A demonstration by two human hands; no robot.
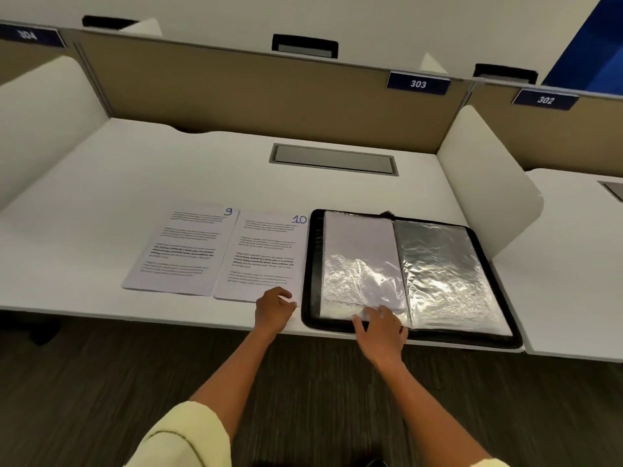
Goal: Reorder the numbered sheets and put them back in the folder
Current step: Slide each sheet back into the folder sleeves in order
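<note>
Pinching sheet 10 [266, 254]'s near-right corner at the desk [101, 183]'s front edge, the left hand [273, 310] seems clamped; the right hand [381, 328] lies flat on the open folder [485, 264]'s sleeve [360, 261]. Crinkled plastic could snag the paper.

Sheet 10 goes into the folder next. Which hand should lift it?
Left, probably. The left hand already pinches the near right corner of the sheet marked 10, beside the open folder. The right hand rests on the folder's left plastic sleeve, placed to steady it.
</note>
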